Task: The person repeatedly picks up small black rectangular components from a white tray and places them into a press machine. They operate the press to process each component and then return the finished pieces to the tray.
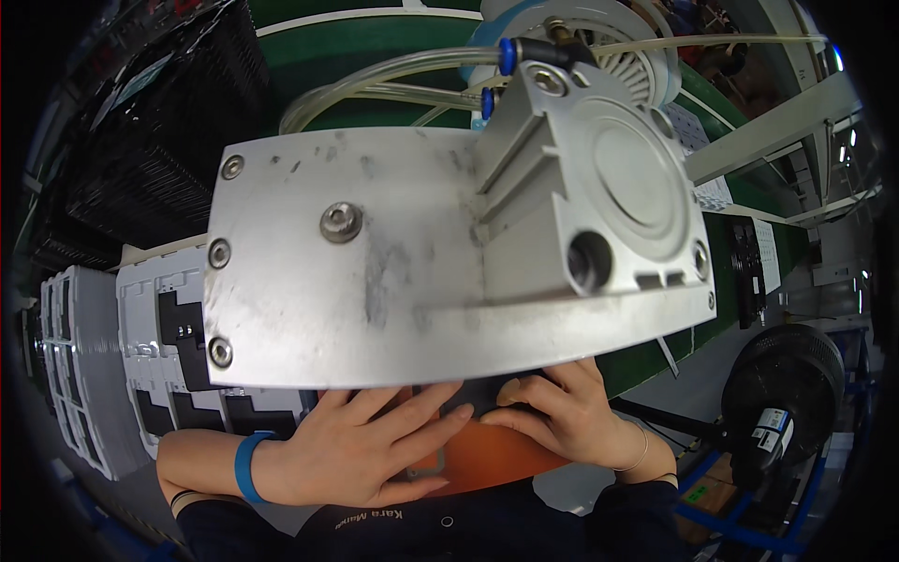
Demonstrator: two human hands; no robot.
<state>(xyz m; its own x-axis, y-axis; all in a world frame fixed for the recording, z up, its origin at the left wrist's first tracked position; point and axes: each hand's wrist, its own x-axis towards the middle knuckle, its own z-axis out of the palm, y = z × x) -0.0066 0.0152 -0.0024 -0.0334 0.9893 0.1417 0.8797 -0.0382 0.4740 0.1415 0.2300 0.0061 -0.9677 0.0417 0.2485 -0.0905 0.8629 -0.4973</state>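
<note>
A silver metal plate (pixel 309 300) with a pneumatic cylinder block (pixel 609 178) fills the middle of the view, above my hands. My left hand (pixel 365 450), a blue band at its wrist, lies with fingers spread over an orange board (pixel 510 459). Its fingertips reach toward the plate's front edge, and some are hidden beneath it. My right hand (pixel 571 417) is at the board's right side, fingers curled and thumb close to the index fingertip, which has a tan cover. Whatever it pinches, if anything, is too small to make out. A dark surface lies between the hands.
Clear air hoses (pixel 403 66) run behind the plate. Black stacked trays (pixel 140 140) stand at the far left, with white trays (pixel 150 318) holding black parts nearer. A black fan (pixel 782 393) stands at the right. A green bench (pixel 655 365) extends behind the fixture.
</note>
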